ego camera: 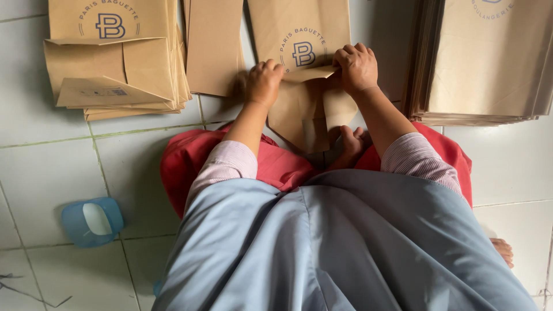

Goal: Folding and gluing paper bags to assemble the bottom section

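A flat brown paper bag (299, 40) with a dark round printed mark lies on the tiled floor in front of me. Its bottom end (299, 109) is folded up into flaps toward me. My left hand (264, 82) presses with closed fingers on the left side of that fold. My right hand (356, 66) pinches the folded edge on the right side. Both hands rest on the same bag. My bare foot (350, 145) lies just under the folded end.
A stack of folded brown bags (115, 63) lies at the upper left, another loose sheet (213, 46) beside it, and a tall pile of flat bags (489, 63) at the upper right. A small blue plastic container (92, 222) sits on the floor at the left.
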